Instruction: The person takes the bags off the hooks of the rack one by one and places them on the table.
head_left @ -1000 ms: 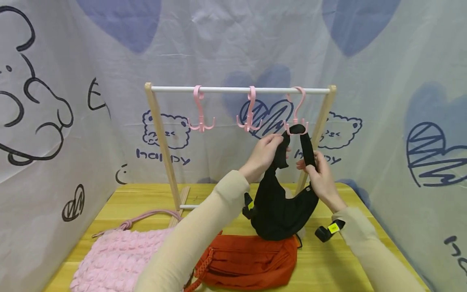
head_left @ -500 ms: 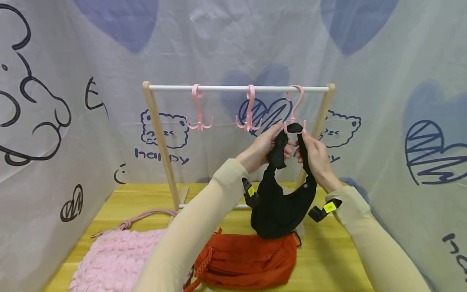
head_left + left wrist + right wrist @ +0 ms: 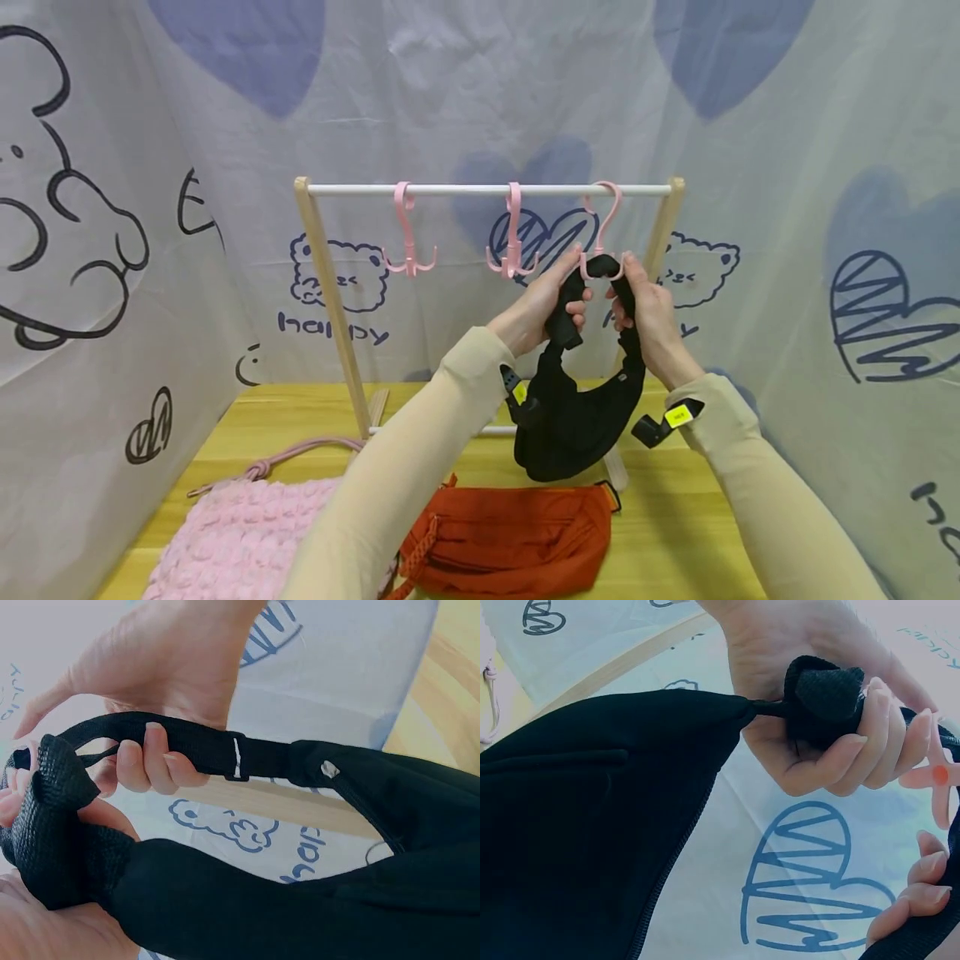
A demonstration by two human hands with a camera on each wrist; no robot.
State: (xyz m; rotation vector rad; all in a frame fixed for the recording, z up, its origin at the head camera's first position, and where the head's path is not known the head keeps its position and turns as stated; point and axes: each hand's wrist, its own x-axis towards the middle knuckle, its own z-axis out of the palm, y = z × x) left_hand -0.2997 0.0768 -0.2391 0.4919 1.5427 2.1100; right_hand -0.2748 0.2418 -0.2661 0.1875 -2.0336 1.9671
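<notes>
A black bag (image 3: 577,433), much like a waist bag, hangs below its looped strap (image 3: 602,267), which passes over the prongs of the right pink hook (image 3: 600,237). My left hand (image 3: 536,310) grips the folded, doubled part of the strap just left of that hook; its curled fingers (image 3: 881,735) show in the right wrist view. On the other side, my right hand (image 3: 654,321) holds the strap, fingers (image 3: 154,761) wrapped round it near a buckle (image 3: 238,756) and thumb up beside the prongs. The bag's body hangs above the table, behind an orange-red waist bag (image 3: 517,537).
Two more pink hooks, a middle one (image 3: 513,237) and a left one (image 3: 407,237), hang from the white rail (image 3: 457,190) of a wooden-sided rack (image 3: 330,300). A pink puffy bag (image 3: 240,533) lies at left on the yellow wood-grain table (image 3: 675,517). Printed cloth (image 3: 420,100) surrounds it.
My right hand has moved up the strap toward the hook, and my left hand has risen slightly beside it. The black bag now hangs a little higher, apart from the orange-red bag in view.
</notes>
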